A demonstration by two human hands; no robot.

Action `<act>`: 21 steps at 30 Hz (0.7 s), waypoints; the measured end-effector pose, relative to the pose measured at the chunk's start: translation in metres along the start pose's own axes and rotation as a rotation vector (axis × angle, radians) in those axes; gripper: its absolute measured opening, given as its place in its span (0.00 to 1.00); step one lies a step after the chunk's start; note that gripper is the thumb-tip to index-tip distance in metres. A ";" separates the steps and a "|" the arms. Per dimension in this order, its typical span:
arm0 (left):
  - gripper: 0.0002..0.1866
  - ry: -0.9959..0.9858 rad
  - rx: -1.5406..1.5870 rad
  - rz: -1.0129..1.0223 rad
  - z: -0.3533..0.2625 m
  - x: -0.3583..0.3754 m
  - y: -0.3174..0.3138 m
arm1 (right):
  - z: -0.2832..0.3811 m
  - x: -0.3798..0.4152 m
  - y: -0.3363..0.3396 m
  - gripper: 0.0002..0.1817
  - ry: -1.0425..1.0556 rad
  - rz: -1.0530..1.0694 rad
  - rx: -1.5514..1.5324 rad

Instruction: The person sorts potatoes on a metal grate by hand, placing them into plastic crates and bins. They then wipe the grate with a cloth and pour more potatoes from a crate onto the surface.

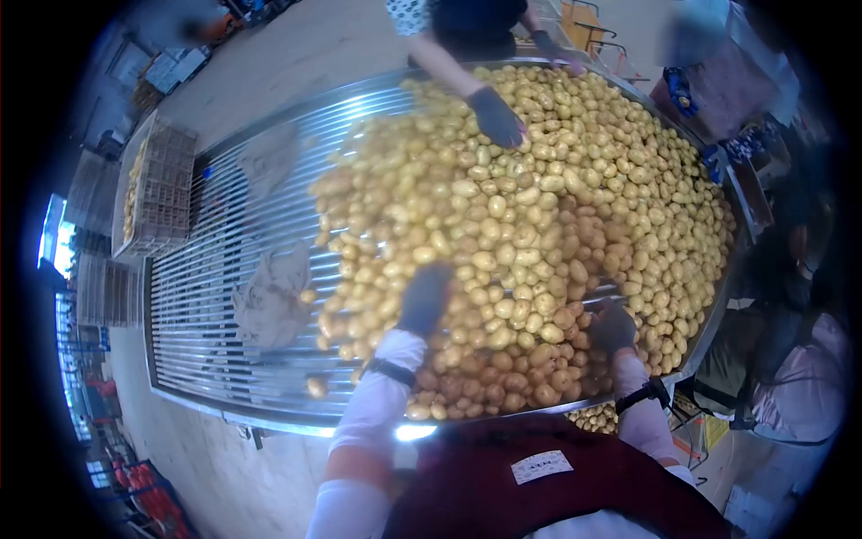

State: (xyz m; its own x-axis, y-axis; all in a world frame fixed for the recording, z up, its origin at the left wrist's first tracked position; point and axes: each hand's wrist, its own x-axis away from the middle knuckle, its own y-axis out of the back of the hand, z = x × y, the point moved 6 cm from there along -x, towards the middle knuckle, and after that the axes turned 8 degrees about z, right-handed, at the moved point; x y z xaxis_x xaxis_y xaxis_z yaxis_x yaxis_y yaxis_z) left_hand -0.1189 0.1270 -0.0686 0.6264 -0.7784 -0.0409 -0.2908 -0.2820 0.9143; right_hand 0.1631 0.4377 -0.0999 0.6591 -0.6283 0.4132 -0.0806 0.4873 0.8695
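A broad heap of potatoes (530, 229) covers much of a slatted metal table (215, 296). My left hand (426, 296), in a dark glove, is over the near left part of the heap. Motion blur smears its fingers, so its grip does not show. On the right, my right hand (612, 325), gloved too, touches the potatoes beside a small gap where slats show through. Its fingers are loosely bent and apart, with no potato visible in them. Browner potatoes (521, 377) lie along the near edge, between my forearms.
Across the table, a co-worker's gloved hand (496, 117) reaches onto the heap. Greyish cloth-like pieces (272, 301) lie on the left slats. A plastic crate (160, 193) with potatoes stands at the left end. Another person (795, 359) is close by on the right.
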 end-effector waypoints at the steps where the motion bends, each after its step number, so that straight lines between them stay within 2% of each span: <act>1: 0.21 -0.021 0.047 -0.017 0.007 -0.003 -0.007 | 0.001 -0.003 0.004 0.17 0.021 -0.003 -0.006; 4: 0.21 -0.054 0.151 -0.101 0.010 -0.004 -0.006 | -0.006 -0.003 0.004 0.18 0.101 -0.023 -0.094; 5: 0.20 -0.050 0.193 -0.146 0.006 -0.006 -0.003 | -0.014 -0.002 -0.004 0.18 0.072 0.008 -0.442; 6: 0.21 0.109 0.519 -0.135 0.017 -0.005 -0.018 | -0.020 -0.001 -0.014 0.18 0.044 0.029 -0.792; 7: 0.22 0.141 0.749 -0.080 0.009 -0.005 -0.018 | -0.022 0.002 -0.019 0.18 0.019 0.040 -1.141; 8: 0.23 0.176 0.986 -0.015 -0.010 -0.002 -0.008 | 0.003 0.018 -0.001 0.18 0.224 -0.048 -1.328; 9: 0.24 0.215 1.221 0.065 -0.036 0.006 0.002 | 0.018 0.028 -0.003 0.18 0.325 0.010 -1.522; 10: 0.25 0.173 1.269 0.069 -0.062 0.011 0.010 | 0.033 0.039 -0.005 0.19 0.416 0.087 -1.715; 11: 0.26 0.131 1.318 0.074 -0.087 0.016 0.018 | 0.042 0.039 -0.024 0.19 0.403 0.328 -1.925; 13: 0.27 -0.101 1.094 -0.065 -0.131 0.025 0.024 | 0.097 0.084 0.023 0.18 0.601 -0.102 -1.221; 14: 0.27 -0.117 1.018 0.093 -0.152 0.031 0.025 | 0.109 0.083 0.011 0.19 0.576 0.170 -1.684; 15: 0.27 -0.223 0.757 0.095 -0.168 0.035 0.020 | 0.118 0.084 0.004 0.21 0.524 0.470 -2.128; 16: 0.27 -0.328 0.497 0.094 -0.185 0.039 0.008 | 0.119 0.091 0.009 0.22 0.598 0.461 -2.170; 17: 0.28 -0.379 0.403 0.092 -0.195 0.044 0.000 | 0.121 0.098 0.018 0.23 0.674 0.456 -2.211; 19: 0.30 -0.480 0.217 0.071 -0.215 0.054 -0.016 | 0.110 0.134 0.053 0.23 0.919 -0.145 -1.415; 20: 0.31 -0.485 0.291 0.049 -0.224 0.054 -0.008 | 0.105 0.141 0.048 0.21 0.788 0.029 -1.588; 21: 0.33 -0.490 0.366 0.030 -0.230 0.054 0.000 | 0.096 0.142 0.039 0.23 0.716 0.252 -1.959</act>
State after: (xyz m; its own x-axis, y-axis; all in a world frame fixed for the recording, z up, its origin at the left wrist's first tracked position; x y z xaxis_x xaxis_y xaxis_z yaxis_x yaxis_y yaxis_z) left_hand 0.0810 0.2142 0.0221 0.2338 -0.9320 -0.2771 -0.5874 -0.3625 0.7235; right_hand 0.1817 0.3094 0.0183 0.9056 -0.4070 -0.1192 0.1984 0.6549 -0.7292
